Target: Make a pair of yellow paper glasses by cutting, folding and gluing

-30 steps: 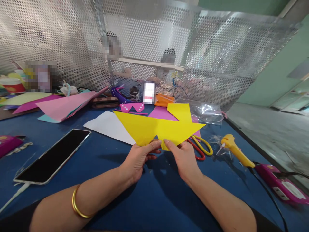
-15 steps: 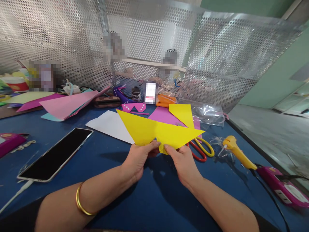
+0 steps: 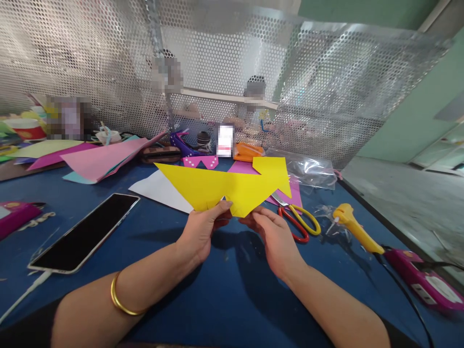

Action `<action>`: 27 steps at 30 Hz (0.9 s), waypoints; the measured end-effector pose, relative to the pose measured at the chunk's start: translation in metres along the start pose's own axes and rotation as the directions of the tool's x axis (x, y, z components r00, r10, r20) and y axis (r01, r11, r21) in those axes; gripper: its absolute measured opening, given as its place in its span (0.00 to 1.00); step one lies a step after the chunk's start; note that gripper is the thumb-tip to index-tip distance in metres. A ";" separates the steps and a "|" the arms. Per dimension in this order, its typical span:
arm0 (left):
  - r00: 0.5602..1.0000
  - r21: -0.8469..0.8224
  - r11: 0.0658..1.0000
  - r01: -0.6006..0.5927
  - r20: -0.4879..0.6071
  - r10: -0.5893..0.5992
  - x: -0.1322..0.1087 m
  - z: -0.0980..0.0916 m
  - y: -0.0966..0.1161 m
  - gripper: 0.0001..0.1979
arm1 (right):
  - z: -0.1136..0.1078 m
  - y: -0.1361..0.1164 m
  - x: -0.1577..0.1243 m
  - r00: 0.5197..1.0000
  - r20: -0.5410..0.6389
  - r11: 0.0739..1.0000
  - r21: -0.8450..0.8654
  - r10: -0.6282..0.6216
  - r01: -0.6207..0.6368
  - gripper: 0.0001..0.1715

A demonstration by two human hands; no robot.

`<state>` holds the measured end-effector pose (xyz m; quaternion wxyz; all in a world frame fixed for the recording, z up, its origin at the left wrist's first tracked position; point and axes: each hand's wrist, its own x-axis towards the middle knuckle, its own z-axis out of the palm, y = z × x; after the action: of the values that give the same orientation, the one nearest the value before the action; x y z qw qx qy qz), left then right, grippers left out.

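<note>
A folded sheet of yellow paper (image 3: pixel 213 186) is held up in front of me, its wide points spreading left and right and a small notch at its lower middle. My left hand (image 3: pixel 201 229) pinches the lower edge, thumb on the front face, beside that notch. At the lower right edge, the fingers of my right hand (image 3: pixel 275 237) are closed on the paper, partly behind it. Scissors (image 3: pixel 296 221) with one red and one yellow handle lie just beyond my right hand.
A phone (image 3: pixel 85 234) on a charging cable lies at left, with coloured sheets (image 3: pixel 105 157) behind it. White paper (image 3: pixel 159 191) and another yellow piece (image 3: pixel 277 169) lie past my hands. A yellow glue gun (image 3: pixel 357 227) rests at right. A perforated metal screen (image 3: pixel 224 53) stands behind.
The yellow paper has shifted left and turned slightly. My right thumb has left its front face, and the right fingers have slid to its lower right edge. More of the scissors shows.
</note>
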<state>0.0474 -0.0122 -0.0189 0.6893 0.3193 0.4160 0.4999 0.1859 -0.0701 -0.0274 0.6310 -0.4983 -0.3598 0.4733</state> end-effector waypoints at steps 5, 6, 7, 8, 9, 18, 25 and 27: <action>1.000 0.000 1.000 0.004 -0.020 -0.004 0.000 0.000 0.001 0.22 | -0.004 0.003 0.005 0.999 -0.048 1.000 -0.030 -0.007 0.005 0.20; 1.000 0.001 1.000 0.007 -0.023 -0.007 0.000 -0.001 0.002 0.22 | -0.003 0.003 0.005 0.999 -0.032 0.999 -0.039 -0.005 0.003 0.22; 1.000 0.003 1.000 0.009 -0.023 -0.009 0.000 -0.001 0.002 0.22 | -0.002 0.002 0.004 1.000 -0.018 0.999 -0.050 -0.003 0.002 0.25; 1.000 0.005 1.000 0.012 -0.023 -0.011 0.001 -0.001 0.001 0.22 | -0.001 0.001 0.003 1.000 -0.008 0.998 -0.061 -0.004 0.004 0.26; 1.000 0.008 1.000 0.013 -0.020 -0.013 0.001 -0.001 0.001 0.22 | 0.000 0.000 0.002 1.000 -0.004 0.998 -0.069 -0.008 0.007 0.24; 0.995 0.072 0.995 0.066 0.071 -0.071 -0.007 0.001 -0.010 0.20 | 0.005 0.005 0.001 0.999 -0.020 0.999 -0.007 -0.039 0.039 0.19; 0.997 0.028 0.998 0.061 0.036 -0.062 -0.002 -0.001 -0.002 0.23 | -0.002 0.006 0.008 0.990 -0.119 0.996 -0.039 -0.080 0.075 0.15; 0.999 0.022 0.999 0.044 -0.009 -0.044 0.000 -0.002 -0.001 0.20 | -0.002 0.005 0.008 0.989 -0.120 0.996 -0.049 -0.086 0.081 0.14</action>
<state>0.0465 -0.0126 -0.0208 0.6947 0.3156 0.4315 0.4812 0.1894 -0.0626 -0.0334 0.6600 -0.5245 -0.3513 0.4072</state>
